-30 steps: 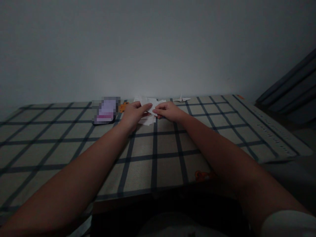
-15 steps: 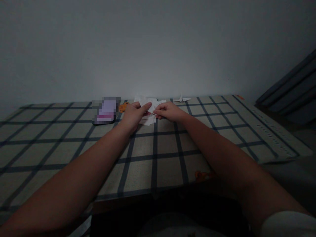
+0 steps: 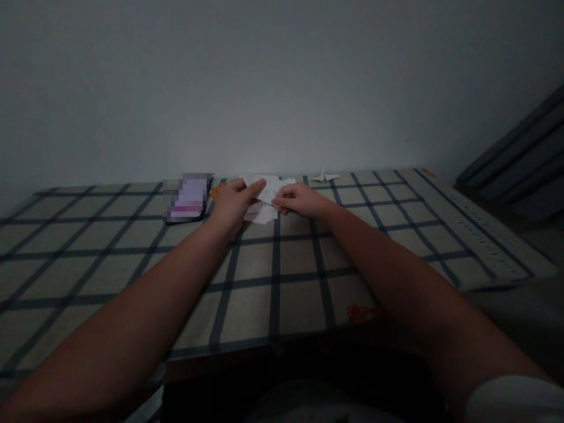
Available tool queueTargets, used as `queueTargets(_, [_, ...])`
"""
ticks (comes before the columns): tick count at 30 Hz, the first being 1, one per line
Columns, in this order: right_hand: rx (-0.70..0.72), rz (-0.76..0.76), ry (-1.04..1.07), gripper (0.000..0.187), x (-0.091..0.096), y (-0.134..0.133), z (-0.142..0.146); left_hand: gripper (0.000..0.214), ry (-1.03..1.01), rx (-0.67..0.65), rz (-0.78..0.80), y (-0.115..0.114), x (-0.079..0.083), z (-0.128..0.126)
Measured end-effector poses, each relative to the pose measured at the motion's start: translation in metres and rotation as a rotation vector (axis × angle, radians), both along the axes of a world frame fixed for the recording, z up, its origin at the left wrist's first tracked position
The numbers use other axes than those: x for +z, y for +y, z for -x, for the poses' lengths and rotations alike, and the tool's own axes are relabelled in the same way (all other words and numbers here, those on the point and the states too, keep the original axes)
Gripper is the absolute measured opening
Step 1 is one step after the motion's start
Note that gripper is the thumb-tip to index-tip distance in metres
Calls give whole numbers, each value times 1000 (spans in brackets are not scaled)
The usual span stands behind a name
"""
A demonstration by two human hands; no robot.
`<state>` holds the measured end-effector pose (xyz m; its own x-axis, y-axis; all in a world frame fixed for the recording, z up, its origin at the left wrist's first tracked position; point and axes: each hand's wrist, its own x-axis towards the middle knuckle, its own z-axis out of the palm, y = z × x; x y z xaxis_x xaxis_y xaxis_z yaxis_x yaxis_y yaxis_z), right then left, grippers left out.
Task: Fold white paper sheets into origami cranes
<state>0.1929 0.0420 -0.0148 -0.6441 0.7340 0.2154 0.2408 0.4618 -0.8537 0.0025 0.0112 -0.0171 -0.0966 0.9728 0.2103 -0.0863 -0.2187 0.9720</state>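
Right arm [image 3: 449,329]: pale, round-edged sleeve [image 3: 513,400]; forearm [image 3: 379,252] bare. Left forearm [image 3: 158,282] likewise bare.

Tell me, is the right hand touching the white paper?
Touching. The head view shows the right hand pinching an edge of the white paper.

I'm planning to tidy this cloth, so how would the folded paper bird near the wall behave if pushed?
The folded paper bird looks light, being small and thin, so a nudge would probably slide it across the checked cloth. Its narrow, pointed wings might bend or crease if squeezed. Spread sideways and low, they should make rolling unlikely.
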Motion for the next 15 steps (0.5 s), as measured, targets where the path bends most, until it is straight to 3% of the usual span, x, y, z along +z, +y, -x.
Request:
queueTargets(10, [5,35,28,25,0,-1,1,32,-46,58,-6,-2,2,-4])
queueTargets(15, [20,34,9,22,2,-2,2,27,-103,17,6,1,2,-3])
